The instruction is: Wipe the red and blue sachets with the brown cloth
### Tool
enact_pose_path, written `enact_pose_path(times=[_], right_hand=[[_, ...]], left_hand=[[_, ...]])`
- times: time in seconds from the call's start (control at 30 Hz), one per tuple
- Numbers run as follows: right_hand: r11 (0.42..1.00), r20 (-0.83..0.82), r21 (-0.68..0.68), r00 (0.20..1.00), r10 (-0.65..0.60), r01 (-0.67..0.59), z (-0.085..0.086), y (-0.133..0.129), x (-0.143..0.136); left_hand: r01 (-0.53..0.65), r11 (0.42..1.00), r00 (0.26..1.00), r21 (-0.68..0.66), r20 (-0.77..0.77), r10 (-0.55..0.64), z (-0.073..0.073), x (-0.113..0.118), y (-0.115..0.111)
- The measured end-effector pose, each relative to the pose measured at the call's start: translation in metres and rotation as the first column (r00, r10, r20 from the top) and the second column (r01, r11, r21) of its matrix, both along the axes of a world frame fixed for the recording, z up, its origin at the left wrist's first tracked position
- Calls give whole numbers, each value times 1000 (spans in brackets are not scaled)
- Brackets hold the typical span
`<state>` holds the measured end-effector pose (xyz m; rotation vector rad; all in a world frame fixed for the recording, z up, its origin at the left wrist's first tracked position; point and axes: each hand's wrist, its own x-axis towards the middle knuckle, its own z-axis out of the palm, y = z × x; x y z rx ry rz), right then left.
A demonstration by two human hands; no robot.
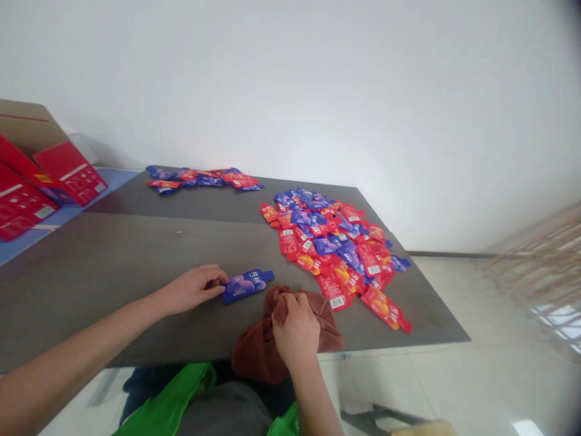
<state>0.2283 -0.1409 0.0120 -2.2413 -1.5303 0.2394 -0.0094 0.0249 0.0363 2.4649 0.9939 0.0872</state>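
Note:
A blue pouch with purple fruit on it (245, 286) lies flat on the grey table (136, 242). My left hand (200, 287) pinches the pouch's left end between thumb and fingers. Just to the right, my right hand (296, 327) is closed on a bunched brown cloth (258, 348), which hangs partly over the table's front edge. Beyond the cloth, a large heap of red and blue pouches (327, 236) covers the right part of the table. A single red pouch (385, 309) lies at the heap's near right end.
A smaller pile of red and blue pouches (204, 179) lies at the table's back edge. Open red cartons (68, 172) stand at the far left on a blue surface (115, 177). A white wall rises behind. A wooden rack is at the right, and a stool is below.

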Motion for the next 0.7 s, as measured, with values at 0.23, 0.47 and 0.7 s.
enact_pose_path(times=[0.23, 0.47, 0.7], right_hand=[[999, -23, 25, 999, 23, -22, -2, -1, 0], [999, -26, -15, 999, 29, -29, 7, -1, 0], [999, -25, -38, 999, 28, -29, 11, -2, -2]], left_hand=[[76, 994, 987, 76, -146, -65, 18, 11, -13], [74, 990, 989, 119, -134, -58, 12, 34, -18], [69, 995, 980, -67, -184, -80, 35, 41, 13]])
